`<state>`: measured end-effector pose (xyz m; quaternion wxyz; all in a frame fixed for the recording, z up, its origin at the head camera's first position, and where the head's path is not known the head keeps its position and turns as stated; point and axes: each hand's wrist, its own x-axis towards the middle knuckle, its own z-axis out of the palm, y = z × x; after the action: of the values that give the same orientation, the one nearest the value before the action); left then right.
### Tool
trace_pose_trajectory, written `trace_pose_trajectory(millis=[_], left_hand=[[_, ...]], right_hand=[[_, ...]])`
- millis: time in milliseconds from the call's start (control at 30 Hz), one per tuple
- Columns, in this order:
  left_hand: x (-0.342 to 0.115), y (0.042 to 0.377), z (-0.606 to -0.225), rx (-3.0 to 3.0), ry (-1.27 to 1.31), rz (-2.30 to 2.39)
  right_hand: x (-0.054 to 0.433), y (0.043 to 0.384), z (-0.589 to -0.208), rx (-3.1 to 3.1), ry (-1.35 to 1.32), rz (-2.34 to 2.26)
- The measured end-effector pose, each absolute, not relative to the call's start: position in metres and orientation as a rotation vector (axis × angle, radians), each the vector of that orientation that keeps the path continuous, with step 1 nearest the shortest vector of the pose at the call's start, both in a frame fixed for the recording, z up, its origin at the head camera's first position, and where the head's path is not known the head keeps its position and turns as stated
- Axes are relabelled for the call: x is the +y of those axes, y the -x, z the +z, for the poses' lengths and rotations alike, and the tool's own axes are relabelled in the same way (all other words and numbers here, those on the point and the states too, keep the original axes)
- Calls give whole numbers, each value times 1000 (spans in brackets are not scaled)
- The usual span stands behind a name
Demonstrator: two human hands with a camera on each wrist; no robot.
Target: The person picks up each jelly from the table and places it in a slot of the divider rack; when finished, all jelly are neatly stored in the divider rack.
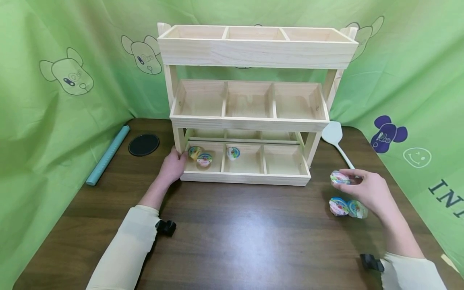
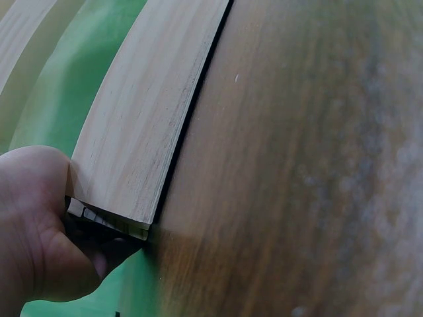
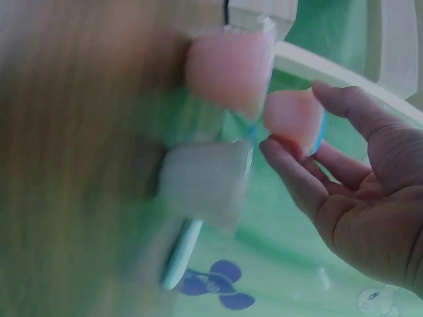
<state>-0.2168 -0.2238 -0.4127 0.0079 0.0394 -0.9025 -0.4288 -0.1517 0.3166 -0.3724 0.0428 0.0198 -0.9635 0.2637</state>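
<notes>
A three-tier wooden rack (image 1: 245,179) stands on the table, each tier split into three compartments. My left hand (image 1: 174,164) grips the left end of its lowest tier; in the left wrist view, the left hand (image 2: 39,228) is at that tier's corner (image 2: 135,158). My right hand (image 1: 369,191) pinches a jelly cup (image 1: 339,177) between thumb and fingers, above the table. In the right wrist view, this pink jelly cup (image 3: 294,119) shows between the fingertips. Just below it are a pink jelly cup (image 1: 338,206) and a pale jelly cup (image 1: 357,209), side by side.
Two jelly cups (image 1: 204,160) lie in the lowest tier's left compartment, another jelly cup (image 1: 233,153) in its middle one. A white spatula (image 1: 332,133) lies right of the rack. Left are a black disc (image 1: 143,145) and a blue-green stick (image 1: 108,155). Green cloth (image 1: 65,133) surrounds the table.
</notes>
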Motion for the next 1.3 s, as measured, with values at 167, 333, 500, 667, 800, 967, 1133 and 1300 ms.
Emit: trace_pose_trajectory(millis=[167,333,500,667,800,967,1133,1300], left_hand=[[-224,217,-412,-2823,-129,-1340],[-224,219,-413,-2827,-126,-1327],[-224,219,-414,-2831,-128,-1330],[-224,218,-414,-2823,-123,-1336],[-224,217,-415,-2815,-119,-1347],[-223,217,-416,-2810,-122,-1347],[-224,216,-416,-2815,-125,-1343],[-223,217,-415,-2822,-123,-1335]], right_hand=[[301,153,-365,-2901,-120,888],[286,155,-359,-2880,-184,958],[271,158,-356,-2883,-223,1018],[256,163,-352,-2878,-263,1104],[244,168,-350,-2879,-299,1142],[231,175,-346,-2888,-333,1109],[219,181,-345,-2919,-346,1131],[205,188,-347,-2926,-374,1221]])
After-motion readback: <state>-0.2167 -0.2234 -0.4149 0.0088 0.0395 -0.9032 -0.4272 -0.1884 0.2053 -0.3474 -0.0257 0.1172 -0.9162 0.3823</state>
